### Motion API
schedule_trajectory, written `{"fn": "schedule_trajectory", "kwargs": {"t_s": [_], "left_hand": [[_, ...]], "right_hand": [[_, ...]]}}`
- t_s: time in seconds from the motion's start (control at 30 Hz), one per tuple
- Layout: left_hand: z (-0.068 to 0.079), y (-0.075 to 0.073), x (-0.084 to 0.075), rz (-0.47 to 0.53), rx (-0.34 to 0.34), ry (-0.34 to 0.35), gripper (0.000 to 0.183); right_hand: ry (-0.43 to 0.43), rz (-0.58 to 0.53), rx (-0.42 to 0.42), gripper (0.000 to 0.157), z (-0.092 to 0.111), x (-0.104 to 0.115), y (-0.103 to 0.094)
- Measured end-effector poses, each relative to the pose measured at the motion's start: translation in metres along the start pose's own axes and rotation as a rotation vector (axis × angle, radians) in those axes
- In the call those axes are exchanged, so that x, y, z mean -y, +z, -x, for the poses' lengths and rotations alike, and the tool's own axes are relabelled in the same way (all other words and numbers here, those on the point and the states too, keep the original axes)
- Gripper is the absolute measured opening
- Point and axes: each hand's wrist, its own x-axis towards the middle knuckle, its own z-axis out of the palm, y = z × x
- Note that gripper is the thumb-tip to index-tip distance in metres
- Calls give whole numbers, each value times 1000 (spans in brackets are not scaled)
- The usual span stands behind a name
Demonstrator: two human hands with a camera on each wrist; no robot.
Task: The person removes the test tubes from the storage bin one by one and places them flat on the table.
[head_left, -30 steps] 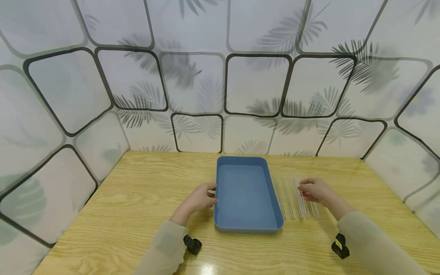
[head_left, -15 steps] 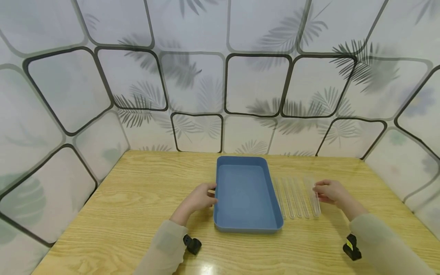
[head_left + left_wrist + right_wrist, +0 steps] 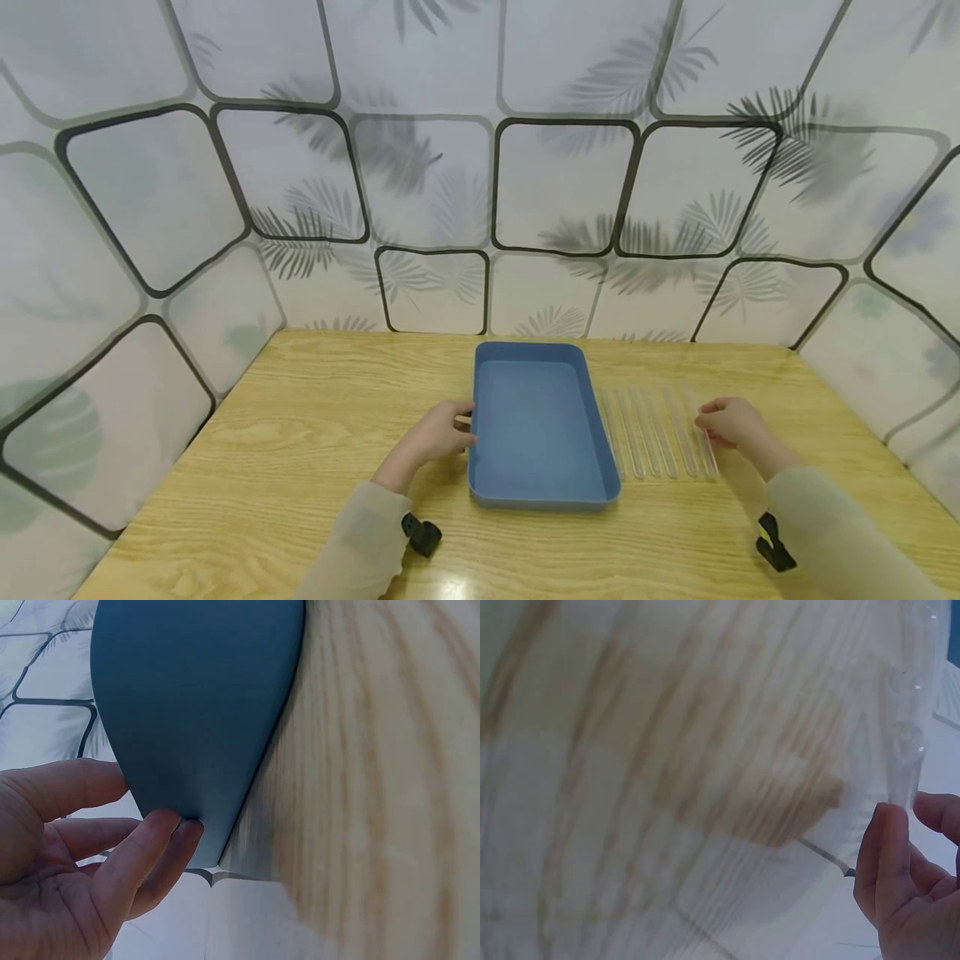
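Observation:
In the head view, a blue rectangular tray (image 3: 534, 417) lies on the wooden table. My left hand (image 3: 438, 432) rests its fingertips against the tray's left wall; the left wrist view has these fingers (image 3: 154, 851) touching the outer side, loosely bent. Right of the tray, several clear test tubes (image 3: 651, 433) lie side by side, rounded ends toward me. At the row's right end my right hand (image 3: 737, 425) pinches the outermost test tube (image 3: 707, 454). Thumb and fingers close on one end of this clear tube (image 3: 904, 761) in the right wrist view.
The wooden table (image 3: 315, 417) extends left and right of the tray. A patterned fabric curtain (image 3: 555, 183) closes in the back and both sides. A small black camera (image 3: 422, 533) is strapped at the left wrist and another (image 3: 774, 542) at the right.
My right hand has moved rightward along the row with a test tube, and gaps between the tubes at that end are wider. The left hand and tray stay in place.

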Motion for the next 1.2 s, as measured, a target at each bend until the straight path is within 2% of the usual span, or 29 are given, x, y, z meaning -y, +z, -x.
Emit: {"fn": "schedule_trajectory", "kwargs": {"t_s": [0.13, 0.27, 1.2], "left_hand": [[1, 0, -1, -5, 1, -5, 56], [1, 1, -1, -2, 3, -3, 56], [1, 0, -1, 1, 1, 9, 56]], "right_hand": [[-25, 168, -53, 35, 3, 2, 2], [-21, 222, -60, 32, 4, 3, 4], [-33, 278, -64, 26, 5, 12, 7]]}}
